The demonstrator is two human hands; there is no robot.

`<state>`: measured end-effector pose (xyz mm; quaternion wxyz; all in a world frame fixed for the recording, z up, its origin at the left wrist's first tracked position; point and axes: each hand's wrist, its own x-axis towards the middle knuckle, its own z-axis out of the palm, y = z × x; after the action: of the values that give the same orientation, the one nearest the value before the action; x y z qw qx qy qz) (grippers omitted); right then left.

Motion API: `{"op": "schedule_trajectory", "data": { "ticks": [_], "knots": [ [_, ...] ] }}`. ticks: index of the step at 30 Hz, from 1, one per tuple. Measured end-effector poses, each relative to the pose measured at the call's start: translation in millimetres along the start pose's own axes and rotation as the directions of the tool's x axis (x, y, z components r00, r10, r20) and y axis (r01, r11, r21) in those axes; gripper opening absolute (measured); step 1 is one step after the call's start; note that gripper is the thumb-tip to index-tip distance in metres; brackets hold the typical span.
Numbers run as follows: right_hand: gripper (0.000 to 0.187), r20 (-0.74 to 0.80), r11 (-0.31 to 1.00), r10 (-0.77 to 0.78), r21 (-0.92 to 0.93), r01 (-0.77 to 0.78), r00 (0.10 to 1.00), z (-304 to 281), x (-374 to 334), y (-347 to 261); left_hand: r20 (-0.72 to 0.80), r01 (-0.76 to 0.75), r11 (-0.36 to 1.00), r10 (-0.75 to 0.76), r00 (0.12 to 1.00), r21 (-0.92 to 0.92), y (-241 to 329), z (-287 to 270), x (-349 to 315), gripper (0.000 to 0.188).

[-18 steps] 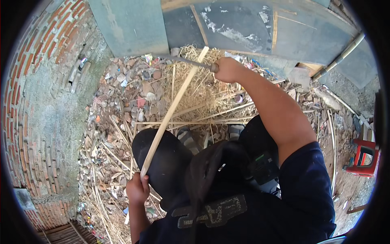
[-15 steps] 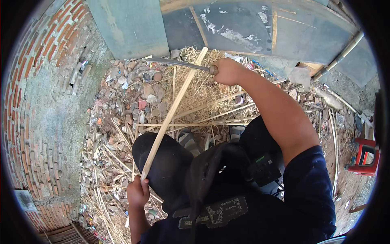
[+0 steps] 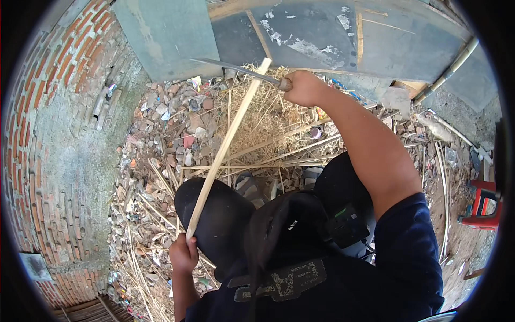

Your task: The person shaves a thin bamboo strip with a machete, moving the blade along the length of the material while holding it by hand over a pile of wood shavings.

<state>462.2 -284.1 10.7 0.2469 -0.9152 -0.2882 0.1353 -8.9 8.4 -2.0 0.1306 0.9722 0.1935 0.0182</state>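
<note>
A long, pale strip of split bamboo or wood (image 3: pixel 228 142) slants from lower left to upper right across my left knee. My left hand (image 3: pixel 183 253) is closed around its lower end. In my right hand (image 3: pixel 304 88) is the wooden handle of a long, slightly curved knife (image 3: pixel 236 68). The blade lies across the strip close to its far end, its tip pointing left. Whether the edge bites into the strip cannot be made out. Below the blade, a heap of thin curled shavings (image 3: pixel 257 115) covers the ground.
Rubble and litter (image 3: pixel 166 123) cover the ground, with several thin strips (image 3: pixel 137 268) scattered on it. A brick wall (image 3: pixel 70 161) rises on the left; grey panels (image 3: pixel 300 37) stand ahead. A red plastic stool (image 3: pixel 483 206) is at the far right. My sandalled feet (image 3: pixel 249 185) are below.
The blade and my right hand have moved slightly, with the knife's tip now raised further toward the panels. The strip's far end has shifted a little left. Both grips stay the same.
</note>
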Motion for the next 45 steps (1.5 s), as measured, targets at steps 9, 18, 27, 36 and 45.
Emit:
{"op": "schedule_trajectory", "data": {
  "ticks": [9, 18, 27, 36, 45],
  "knots": [
    [0.025, 0.132, 0.943, -0.318, -0.058, 0.328, 0.939, 18.8, -4.9, -21.0, -0.053, -0.025, 0.997, 0.021, 0.998, -0.075, 7.5, 9.6, -0.5, 0.039],
    [0.032, 0.136, 0.971, 0.066, -0.235, -0.033, 0.989, -12.3, -13.0, -19.3, -0.168, 0.015, 0.978, -0.052, 0.984, -0.21, 2.1, 20.8, -6.3, 0.038],
    [0.033, 0.246, 0.951, 0.035, -0.306, 0.044, 0.969, -2.8, -8.8, -1.6, -0.161, 0.067, 0.91, -0.144, 0.976, -0.41, 7.5, 14.1, -13.7, 0.035],
    [0.059, 0.005, 0.977, 0.094, 0.191, -0.093, 0.996, -40.8, -25.4, 7.6, -0.05, 0.131, 0.944, -0.152, 0.987, -0.302, 21.9, -0.3, -42.6, 0.032],
    [0.034, 0.049, 0.958, -0.286, 0.052, 0.284, 0.957, -30.9, -61.9, -78.4, -0.037, 0.137, 0.953, -0.153, 0.988, -0.269, 49.4, -2.0, -32.0, 0.038]
  ]
}}
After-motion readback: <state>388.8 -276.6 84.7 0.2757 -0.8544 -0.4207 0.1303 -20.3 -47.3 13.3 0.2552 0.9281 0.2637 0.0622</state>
